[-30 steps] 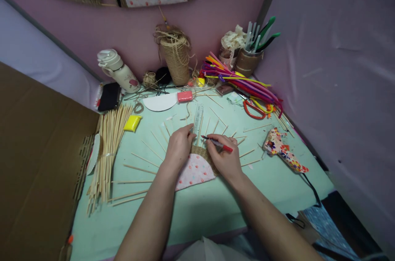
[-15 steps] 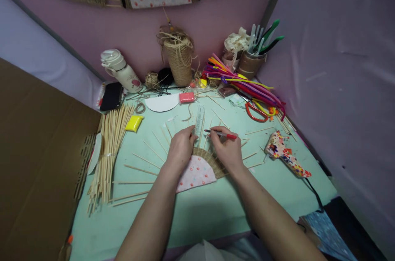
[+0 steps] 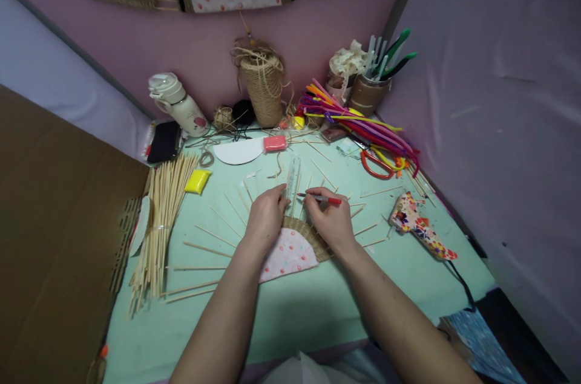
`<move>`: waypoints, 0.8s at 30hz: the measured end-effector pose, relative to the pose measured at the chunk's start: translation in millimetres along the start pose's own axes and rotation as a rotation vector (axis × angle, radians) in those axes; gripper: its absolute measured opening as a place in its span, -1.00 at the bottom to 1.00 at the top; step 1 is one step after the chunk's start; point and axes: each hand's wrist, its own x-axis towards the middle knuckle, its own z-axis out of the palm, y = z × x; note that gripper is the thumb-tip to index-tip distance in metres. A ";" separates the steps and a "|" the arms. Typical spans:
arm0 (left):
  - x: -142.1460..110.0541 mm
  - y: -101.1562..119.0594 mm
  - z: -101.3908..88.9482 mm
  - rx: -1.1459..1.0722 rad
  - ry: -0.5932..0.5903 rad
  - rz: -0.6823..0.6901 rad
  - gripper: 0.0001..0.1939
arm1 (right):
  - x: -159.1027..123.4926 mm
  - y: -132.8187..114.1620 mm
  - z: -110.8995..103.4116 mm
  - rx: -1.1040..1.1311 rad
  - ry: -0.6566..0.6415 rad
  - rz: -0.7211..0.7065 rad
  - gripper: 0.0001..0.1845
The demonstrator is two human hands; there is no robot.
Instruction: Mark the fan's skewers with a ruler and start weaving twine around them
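A clear ruler (image 3: 293,175) lies lengthwise among thin wooden sticks (image 3: 226,222) that fan out from a half-round piece covered in pink-dotted fabric (image 3: 290,252) with a twine-wrapped border (image 3: 297,225). My left hand (image 3: 267,214) pinches the ruler's left edge with closed fingers, just above the border. Held in my right hand (image 3: 329,218) is a pen with a red cap end (image 3: 327,198), its tip pointing left at a stick beside the ruler. My forearms hide part of the fabric piece and some sticks.
A bundle of sticks (image 3: 161,221) and a yellow packet (image 3: 197,181) lie left. A floral glue gun (image 3: 422,227) and orange-handled scissors (image 3: 376,165) lie right. Along the back stand a bottle (image 3: 179,106), a twine cone (image 3: 263,87), pipe cleaners (image 3: 354,118) and a jar (image 3: 370,94).
My right hand has shifted slightly left with the pen, bringing its tip closer to the ruler. My left hand and the ruler stay in place.
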 end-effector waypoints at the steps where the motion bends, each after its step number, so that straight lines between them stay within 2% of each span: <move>1: -0.1 -0.1 0.0 0.003 -0.001 0.001 -0.62 | -0.1 0.0 0.1 0.000 -0.003 0.000 -0.81; 24: 0.6 -1.6 2.4 -0.004 0.010 0.006 -0.61 | -0.5 2.6 0.6 -0.009 -0.011 0.005 -0.81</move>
